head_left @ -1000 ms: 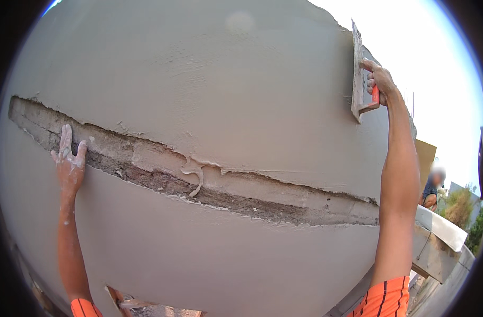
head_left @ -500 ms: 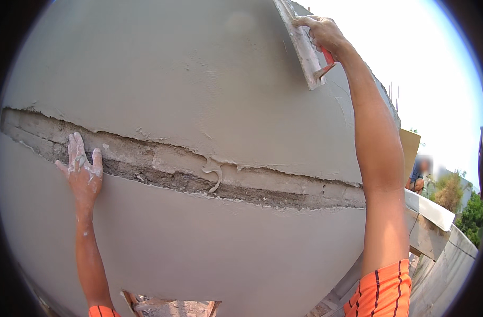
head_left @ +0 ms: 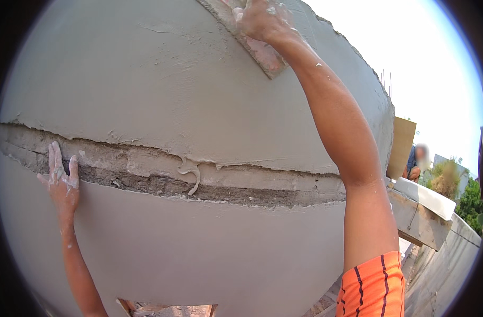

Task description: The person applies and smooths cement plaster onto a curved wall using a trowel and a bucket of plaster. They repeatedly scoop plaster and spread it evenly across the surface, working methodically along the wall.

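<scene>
High on the smooth grey plastered wall [head_left: 225, 243], my right hand [head_left: 265, 20] is closed on a plastering float [head_left: 265, 55], a long flat blade lying against the upper plaster. Its handle is hidden behind my hand now. My left hand [head_left: 63, 182], smeared with plaster, rests with fingers spread on the bare brick strip [head_left: 146, 164] that runs across the wall. A curled scrap of wet plaster [head_left: 194, 179] hangs over the middle of that strip. Ragged plaster edges border the strip above and below.
Right of the wall lie a concrete ledge with a white slab [head_left: 426, 198] and a tan board [head_left: 401, 148]. Another person [head_left: 413, 161] sits beyond. Below, a wood-edged opening [head_left: 167, 309] shows rubble. Thin rods [head_left: 387, 82] rise behind the wall's edge.
My right hand has swept the float left and slightly up across the upper plaster, tilting it further. The left hand stays on the brick strip; the whole view has shifted somewhat.
</scene>
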`<action>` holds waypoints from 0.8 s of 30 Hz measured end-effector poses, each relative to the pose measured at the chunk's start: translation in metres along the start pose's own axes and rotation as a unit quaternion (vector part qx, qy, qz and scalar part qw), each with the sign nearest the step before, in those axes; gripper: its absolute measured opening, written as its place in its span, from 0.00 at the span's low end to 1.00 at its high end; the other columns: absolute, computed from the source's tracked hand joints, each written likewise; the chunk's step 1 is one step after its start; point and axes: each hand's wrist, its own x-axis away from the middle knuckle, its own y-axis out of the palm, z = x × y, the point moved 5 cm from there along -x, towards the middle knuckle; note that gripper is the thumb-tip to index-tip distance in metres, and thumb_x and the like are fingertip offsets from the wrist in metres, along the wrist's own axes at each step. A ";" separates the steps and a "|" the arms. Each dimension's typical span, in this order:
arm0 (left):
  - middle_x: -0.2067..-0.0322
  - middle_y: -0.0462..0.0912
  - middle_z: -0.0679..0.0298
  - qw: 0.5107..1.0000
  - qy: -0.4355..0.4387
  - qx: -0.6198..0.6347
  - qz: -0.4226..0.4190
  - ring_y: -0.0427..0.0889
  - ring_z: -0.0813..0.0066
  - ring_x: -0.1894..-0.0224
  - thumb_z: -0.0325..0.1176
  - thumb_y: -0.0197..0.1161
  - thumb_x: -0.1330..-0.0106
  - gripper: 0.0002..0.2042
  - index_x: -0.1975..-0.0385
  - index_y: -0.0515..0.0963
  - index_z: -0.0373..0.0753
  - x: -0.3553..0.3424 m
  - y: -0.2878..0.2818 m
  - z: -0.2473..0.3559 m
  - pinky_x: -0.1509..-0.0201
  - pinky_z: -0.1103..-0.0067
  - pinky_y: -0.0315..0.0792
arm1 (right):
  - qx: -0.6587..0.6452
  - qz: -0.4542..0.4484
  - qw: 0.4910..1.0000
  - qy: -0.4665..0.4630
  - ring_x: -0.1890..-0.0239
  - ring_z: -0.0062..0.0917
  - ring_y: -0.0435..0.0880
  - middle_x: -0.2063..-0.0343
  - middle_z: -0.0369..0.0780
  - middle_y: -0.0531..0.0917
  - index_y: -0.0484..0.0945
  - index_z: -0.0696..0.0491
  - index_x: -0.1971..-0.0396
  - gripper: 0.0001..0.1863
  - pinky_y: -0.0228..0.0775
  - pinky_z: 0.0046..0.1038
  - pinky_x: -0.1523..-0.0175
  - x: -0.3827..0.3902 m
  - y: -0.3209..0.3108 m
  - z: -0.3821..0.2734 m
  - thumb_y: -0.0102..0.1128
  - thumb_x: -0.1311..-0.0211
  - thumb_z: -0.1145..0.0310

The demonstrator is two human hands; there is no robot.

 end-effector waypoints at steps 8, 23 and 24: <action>0.32 0.55 0.62 0.999 0.009 0.019 -0.032 0.51 0.63 0.30 0.50 0.46 0.31 0.30 0.32 0.54 0.46 -0.011 0.004 -0.025 0.30 0.52 0.29 | 0.087 0.001 0.952 0.295 0.50 0.40 0.80 0.53 0.49 0.80 0.78 0.52 0.52 0.24 0.70 0.38 0.45 0.005 -0.009 0.292 0.52 0.47 0.55; 0.32 0.54 0.63 0.994 -0.020 0.087 -0.065 0.52 0.60 0.30 0.51 0.51 0.34 0.32 0.32 0.54 0.47 -0.008 0.005 -0.007 0.29 0.55 0.33 | -0.434 0.054 0.670 0.600 0.88 0.16 0.68 0.88 0.29 0.69 0.76 0.52 0.69 0.16 0.67 0.24 0.83 0.348 0.075 0.611 0.54 0.44 0.53; 0.32 0.54 0.63 0.994 -0.009 0.082 -0.066 0.52 0.60 0.30 0.50 0.51 0.34 0.32 0.32 0.54 0.47 -0.011 -0.001 -0.001 0.29 0.54 0.33 | -0.448 0.080 0.670 0.587 0.90 0.11 0.63 0.89 0.26 0.63 0.73 0.49 0.70 0.15 0.61 0.18 0.87 0.322 0.071 0.561 0.55 0.42 0.52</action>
